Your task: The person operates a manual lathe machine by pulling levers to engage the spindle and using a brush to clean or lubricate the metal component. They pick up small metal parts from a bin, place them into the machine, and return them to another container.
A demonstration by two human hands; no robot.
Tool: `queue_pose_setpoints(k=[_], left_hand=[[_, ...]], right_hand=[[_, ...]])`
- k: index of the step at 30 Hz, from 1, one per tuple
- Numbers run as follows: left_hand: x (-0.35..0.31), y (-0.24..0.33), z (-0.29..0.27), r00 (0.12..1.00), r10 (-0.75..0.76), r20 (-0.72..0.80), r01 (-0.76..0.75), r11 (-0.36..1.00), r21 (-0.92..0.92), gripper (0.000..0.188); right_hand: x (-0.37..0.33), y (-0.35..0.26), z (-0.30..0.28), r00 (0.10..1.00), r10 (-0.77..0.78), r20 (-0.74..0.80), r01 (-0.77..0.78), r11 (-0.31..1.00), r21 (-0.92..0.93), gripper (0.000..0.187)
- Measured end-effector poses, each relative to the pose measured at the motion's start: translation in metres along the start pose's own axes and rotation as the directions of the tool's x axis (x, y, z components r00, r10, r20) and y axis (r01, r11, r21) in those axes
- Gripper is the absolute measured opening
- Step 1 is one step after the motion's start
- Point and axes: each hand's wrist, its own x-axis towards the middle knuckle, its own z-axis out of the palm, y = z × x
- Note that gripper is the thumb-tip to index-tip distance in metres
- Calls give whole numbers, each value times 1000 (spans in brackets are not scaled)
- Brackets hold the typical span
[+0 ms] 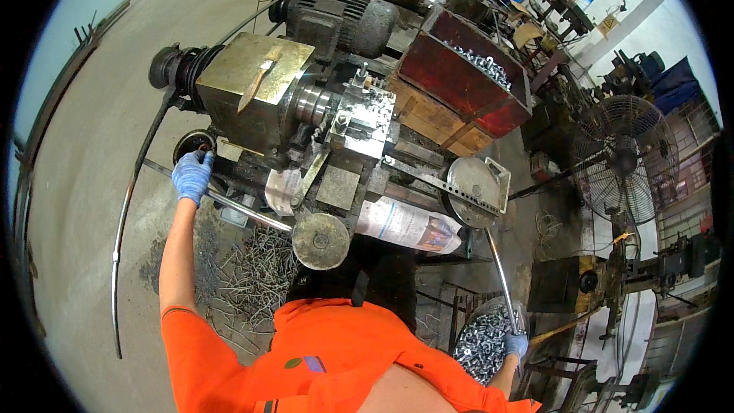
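Note:
My left hand (193,177), in a blue knitted glove, is at a round black cup-like part (196,141) on the left of a small lathe. Its fingers are drawn together at the rim, and what they hold is hidden. My right hand (516,346), gloved alike, is closed around the lower end of a long metal lever (499,271). That lever runs up to a round disc (472,190) on the machine's right. Between my hands are the lathe's spindle (313,104) and its shiny tool block (361,121). A brush (256,86) lies on the brass-coloured headstock cover (289,57).
A second metal bar (248,210) slants beside my left forearm. Behind the machine stand a motor (336,19) and a red bin (451,69) of small metal parts. A basket of metal parts (480,348) is by my right hand. Thin rods (256,275) litter the floor; a fan (623,159) stands right.

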Motion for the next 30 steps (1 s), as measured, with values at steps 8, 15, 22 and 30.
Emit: queue_pose_setpoints(k=[8,15,22,30], left_hand=[[-1,2,-1,1000,-1,-8,1,1000,-1,33],[1,1,-1,1000,-8,2,8,1000,15,35],[-1,5,-6,1000,-10,18,10,999,30,36],[-2,4,-5,1000,-26,5,25,998,49,37]], right_hand=[[7,13,17,998,29,-57,-31,999,-25,41],[8,15,19,997,63,-38,-62,998,15,43],[-3,2,8,996,88,-10,-88,996,-32,44],[-9,0,5,997,81,-14,-81,997,-5,44]])
